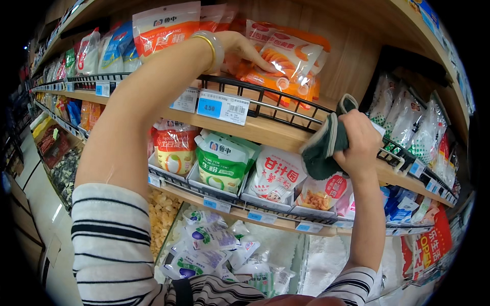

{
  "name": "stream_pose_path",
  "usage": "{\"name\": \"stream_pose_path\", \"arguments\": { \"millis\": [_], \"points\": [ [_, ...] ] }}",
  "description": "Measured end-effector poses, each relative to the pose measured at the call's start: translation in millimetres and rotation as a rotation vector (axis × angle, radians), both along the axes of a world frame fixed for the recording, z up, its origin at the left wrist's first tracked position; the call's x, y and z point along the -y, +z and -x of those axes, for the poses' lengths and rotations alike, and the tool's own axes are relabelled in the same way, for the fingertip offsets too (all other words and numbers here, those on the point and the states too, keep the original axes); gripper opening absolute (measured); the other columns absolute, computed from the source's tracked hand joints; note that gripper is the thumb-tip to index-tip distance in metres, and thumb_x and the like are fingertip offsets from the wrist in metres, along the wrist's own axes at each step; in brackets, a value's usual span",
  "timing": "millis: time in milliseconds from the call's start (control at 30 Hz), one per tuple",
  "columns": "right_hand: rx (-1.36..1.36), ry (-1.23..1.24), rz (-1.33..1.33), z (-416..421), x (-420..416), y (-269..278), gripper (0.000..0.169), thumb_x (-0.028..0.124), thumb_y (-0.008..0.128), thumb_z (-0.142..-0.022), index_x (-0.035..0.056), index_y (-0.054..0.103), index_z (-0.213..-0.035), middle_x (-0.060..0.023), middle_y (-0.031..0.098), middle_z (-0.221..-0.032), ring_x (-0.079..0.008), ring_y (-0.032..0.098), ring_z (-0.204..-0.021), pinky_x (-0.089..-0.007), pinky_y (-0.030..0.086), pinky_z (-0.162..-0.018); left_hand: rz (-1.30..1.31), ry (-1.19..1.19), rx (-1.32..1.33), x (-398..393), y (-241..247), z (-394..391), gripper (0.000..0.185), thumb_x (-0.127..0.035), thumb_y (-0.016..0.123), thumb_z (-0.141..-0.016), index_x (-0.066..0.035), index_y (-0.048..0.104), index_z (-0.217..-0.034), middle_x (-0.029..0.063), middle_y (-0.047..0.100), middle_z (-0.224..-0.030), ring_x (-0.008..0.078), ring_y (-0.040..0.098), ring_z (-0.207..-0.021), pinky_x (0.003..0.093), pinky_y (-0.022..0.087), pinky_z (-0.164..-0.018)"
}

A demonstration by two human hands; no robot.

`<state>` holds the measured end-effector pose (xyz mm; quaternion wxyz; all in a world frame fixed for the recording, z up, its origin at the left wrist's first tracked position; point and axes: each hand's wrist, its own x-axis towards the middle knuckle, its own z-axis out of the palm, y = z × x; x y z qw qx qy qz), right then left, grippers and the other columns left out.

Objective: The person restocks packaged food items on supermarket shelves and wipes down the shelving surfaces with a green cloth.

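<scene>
On the upper shelf (275, 124), my left hand (242, 48) grips a cluster of orange-and-white plastic packets (293, 57) by their left side. One digit lies across the front; the other fingers are hidden by the packets. They lean at a slant behind the black wire shelf guard (285, 103). A pale bangle and a gold-coloured one (214, 51) circle that wrist. My right hand (360, 139) clutches a folded dark green cloth (325, 147) with a light edge, in front of the shelf's edge. A red-and-white sugar bag (164, 30) stands left of my left hand.
Below, a shelf holds a red starch pouch (176, 147), a green starch pouch (222, 162) and a white starch bag (273, 174) in trays. Price labels (223, 108) line the guards. Clear bags (407, 118) stand at right. Small white packets (214, 237) lie in a bin underneath.
</scene>
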<state>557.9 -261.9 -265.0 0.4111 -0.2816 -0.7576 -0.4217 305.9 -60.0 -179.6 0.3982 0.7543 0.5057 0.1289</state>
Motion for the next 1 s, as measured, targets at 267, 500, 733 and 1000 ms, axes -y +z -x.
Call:
{"name": "stream_pose_path", "arguments": {
  "millis": [267,500,733,1000],
  "points": [
    [-0.020,0.011,-0.027,-0.4,-2.0,-2.5,0.027,0.006,0.064,-0.053,0.0047,0.054,-0.078,-0.0092,0.051,-0.071,-0.0274,0.054,-0.064,-0.0354,0.043,-0.054,0.014,-0.362,-0.045,15.4,-2.8,-43.5,0.103,-0.066,0.071,-0.065,0.002,0.037,-0.135,0.0267,0.032,-0.141,0.0346,0.033,-0.132,0.0481,0.025,-0.108],
    [-0.047,0.052,-0.018,-2.5,-5.6,-5.3,0.027,0.006,0.064,-0.052,0.0055,0.054,-0.078,-0.0085,0.052,-0.072,-0.0266,0.055,-0.065,-0.0347,0.043,-0.054,-0.473,0.125,-0.085,-6.0,8.2,4.7,0.080,-0.067,0.052,-0.079,-0.001,0.052,-0.125,0.0240,0.061,-0.106,0.0276,0.065,-0.067,0.0440,0.045,-0.079],
    [-0.051,0.043,-0.040,-2.2,-3.3,-5.0,0.028,0.007,0.065,-0.051,0.0073,0.054,-0.077,-0.0073,0.051,-0.072,-0.0257,0.054,-0.064,-0.0343,0.043,-0.054,-0.257,0.139,-0.134,-13.8,-5.2,-3.5,0.057,-0.049,0.065,-0.082,0.000,0.057,-0.111,0.0137,0.064,-0.088,0.0178,0.060,-0.093,0.0280,0.049,-0.077],
    [-0.048,-0.014,0.007,-3.4,0.1,-6.7,0.028,0.001,0.063,-0.053,0.0017,0.055,-0.080,-0.0131,0.054,-0.075,-0.0316,0.056,-0.068,-0.0365,0.045,-0.059,0.017,-0.429,0.038,1.6,0.3,-131.6,0.043,-0.037,0.057,-0.088,-0.011,0.052,-0.123,0.0028,0.054,-0.123,0.0121,0.046,-0.115,0.0301,0.036,-0.097]
  ]
}}
